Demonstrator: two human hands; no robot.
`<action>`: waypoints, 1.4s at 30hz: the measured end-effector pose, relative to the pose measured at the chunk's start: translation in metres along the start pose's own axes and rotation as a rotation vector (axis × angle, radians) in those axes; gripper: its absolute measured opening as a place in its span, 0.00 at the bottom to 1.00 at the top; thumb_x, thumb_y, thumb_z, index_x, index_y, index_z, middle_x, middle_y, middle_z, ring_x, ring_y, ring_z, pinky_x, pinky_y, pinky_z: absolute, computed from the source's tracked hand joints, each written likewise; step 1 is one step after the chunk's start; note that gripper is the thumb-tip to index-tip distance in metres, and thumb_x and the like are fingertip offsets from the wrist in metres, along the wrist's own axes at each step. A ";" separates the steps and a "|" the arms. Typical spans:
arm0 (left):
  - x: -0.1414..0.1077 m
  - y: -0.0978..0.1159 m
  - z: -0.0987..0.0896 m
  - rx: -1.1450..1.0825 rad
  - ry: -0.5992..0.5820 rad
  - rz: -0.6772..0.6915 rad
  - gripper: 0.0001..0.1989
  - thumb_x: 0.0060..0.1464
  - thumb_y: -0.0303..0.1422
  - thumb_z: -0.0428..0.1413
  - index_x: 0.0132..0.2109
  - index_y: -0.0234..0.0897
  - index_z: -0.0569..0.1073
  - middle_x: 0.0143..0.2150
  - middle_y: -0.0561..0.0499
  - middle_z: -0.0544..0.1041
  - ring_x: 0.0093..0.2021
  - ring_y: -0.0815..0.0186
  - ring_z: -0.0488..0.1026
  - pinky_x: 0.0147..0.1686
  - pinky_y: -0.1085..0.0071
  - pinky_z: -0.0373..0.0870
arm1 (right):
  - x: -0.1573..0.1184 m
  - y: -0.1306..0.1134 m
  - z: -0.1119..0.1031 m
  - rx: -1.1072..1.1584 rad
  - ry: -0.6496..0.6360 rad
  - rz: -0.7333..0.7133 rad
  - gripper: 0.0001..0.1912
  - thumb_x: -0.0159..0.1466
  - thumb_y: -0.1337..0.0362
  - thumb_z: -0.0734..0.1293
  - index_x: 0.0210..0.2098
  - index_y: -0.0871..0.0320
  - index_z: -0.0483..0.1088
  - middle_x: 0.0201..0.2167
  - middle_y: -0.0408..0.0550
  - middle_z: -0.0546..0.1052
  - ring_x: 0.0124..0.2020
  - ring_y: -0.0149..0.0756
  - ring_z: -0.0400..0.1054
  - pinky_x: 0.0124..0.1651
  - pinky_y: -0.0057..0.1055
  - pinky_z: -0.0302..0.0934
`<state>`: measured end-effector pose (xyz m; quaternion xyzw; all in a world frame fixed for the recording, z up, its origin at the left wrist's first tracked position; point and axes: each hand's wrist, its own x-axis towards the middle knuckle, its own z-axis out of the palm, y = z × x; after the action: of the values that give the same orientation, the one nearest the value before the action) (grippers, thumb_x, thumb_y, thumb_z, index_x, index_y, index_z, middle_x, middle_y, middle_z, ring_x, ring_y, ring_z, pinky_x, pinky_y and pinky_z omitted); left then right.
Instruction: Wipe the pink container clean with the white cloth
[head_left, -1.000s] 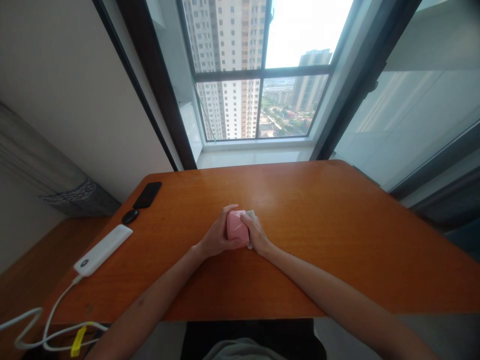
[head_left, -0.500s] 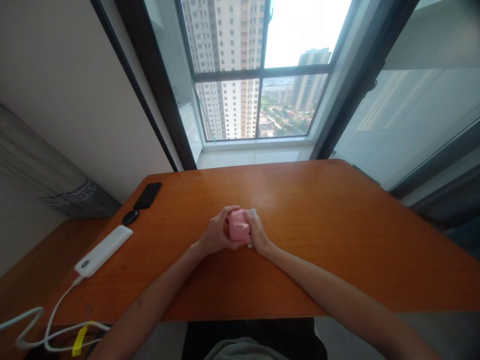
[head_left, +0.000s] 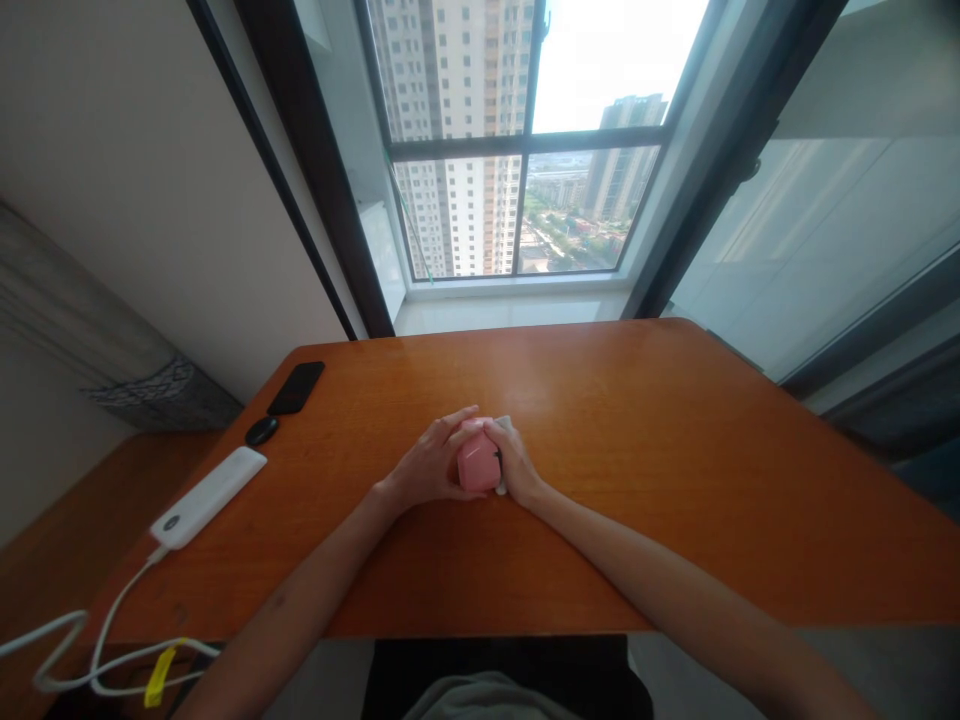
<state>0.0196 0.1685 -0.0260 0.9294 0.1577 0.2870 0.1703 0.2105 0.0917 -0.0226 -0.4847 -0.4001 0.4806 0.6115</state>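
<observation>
A small, rounded pink block-like object (head_left: 478, 470) is between my two hands above the middle of the wooden table; its exact kind I cannot make out. On its right side shows a pale grey-white piece (head_left: 504, 424), partly hidden by my right hand. My left hand (head_left: 431, 460) curves around the object from the left, fingers over its top and thumb along its near side. From the right, my right hand (head_left: 517, 465) is closed on it, with the thumb on top. The right hand's other fingers are hidden.
At the table's left side lie a black phone (head_left: 297, 388), a black oval object (head_left: 261, 431) and a white power strip (head_left: 208, 498) with a white cable (head_left: 105, 630). A yellow tag (head_left: 159, 678) hangs on the cable. Beyond the wooden table (head_left: 675, 450) is a window (head_left: 517, 145).
My left hand's fingers have shifted further over the top of the pink object, and its thumb sits slightly lower. The object has turned a little. My right hand stays nearly in place.
</observation>
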 end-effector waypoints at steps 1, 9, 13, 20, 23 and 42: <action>0.001 0.001 -0.001 0.002 0.012 0.005 0.58 0.49 0.52 0.78 0.78 0.49 0.57 0.78 0.34 0.63 0.76 0.38 0.67 0.75 0.40 0.69 | 0.000 0.001 0.000 0.001 0.000 -0.010 0.27 0.66 0.35 0.69 0.32 0.54 0.72 0.25 0.41 0.70 0.27 0.35 0.61 0.28 0.31 0.58; 0.003 0.006 0.003 -0.055 0.055 -0.023 0.58 0.46 0.51 0.79 0.77 0.49 0.60 0.76 0.36 0.66 0.74 0.38 0.70 0.72 0.41 0.74 | 0.003 0.006 -0.002 -0.014 0.012 -0.051 0.27 0.67 0.37 0.69 0.30 0.54 0.71 0.26 0.41 0.70 0.29 0.36 0.62 0.31 0.32 0.59; 0.003 0.006 0.002 -0.056 0.039 -0.040 0.58 0.47 0.51 0.79 0.77 0.49 0.60 0.76 0.36 0.65 0.74 0.38 0.70 0.71 0.42 0.74 | 0.001 0.003 -0.002 -0.007 -0.001 -0.029 0.27 0.67 0.36 0.69 0.30 0.54 0.70 0.24 0.40 0.69 0.26 0.35 0.60 0.29 0.31 0.58; 0.002 0.008 0.003 -0.076 0.056 -0.036 0.57 0.47 0.49 0.79 0.77 0.50 0.59 0.76 0.36 0.65 0.74 0.39 0.69 0.72 0.42 0.73 | 0.000 0.002 -0.002 0.001 0.002 -0.013 0.28 0.67 0.34 0.69 0.32 0.54 0.70 0.24 0.40 0.69 0.25 0.34 0.59 0.27 0.30 0.57; 0.003 0.008 0.003 -0.083 0.059 -0.039 0.57 0.47 0.49 0.79 0.77 0.51 0.60 0.76 0.36 0.65 0.74 0.39 0.69 0.71 0.43 0.74 | 0.000 0.001 -0.001 0.004 -0.001 -0.012 0.28 0.66 0.34 0.69 0.32 0.54 0.71 0.25 0.40 0.69 0.25 0.34 0.59 0.28 0.30 0.57; 0.005 0.009 0.003 -0.195 0.122 0.008 0.57 0.47 0.48 0.80 0.77 0.48 0.60 0.73 0.35 0.69 0.73 0.38 0.70 0.72 0.39 0.72 | 0.000 0.001 -0.001 -0.017 0.024 -0.017 0.26 0.67 0.37 0.68 0.30 0.52 0.67 0.25 0.39 0.67 0.26 0.34 0.58 0.27 0.31 0.56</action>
<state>0.0268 0.1623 -0.0222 0.8898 0.1354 0.3578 0.2489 0.2113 0.0912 -0.0240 -0.4920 -0.4010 0.4663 0.6162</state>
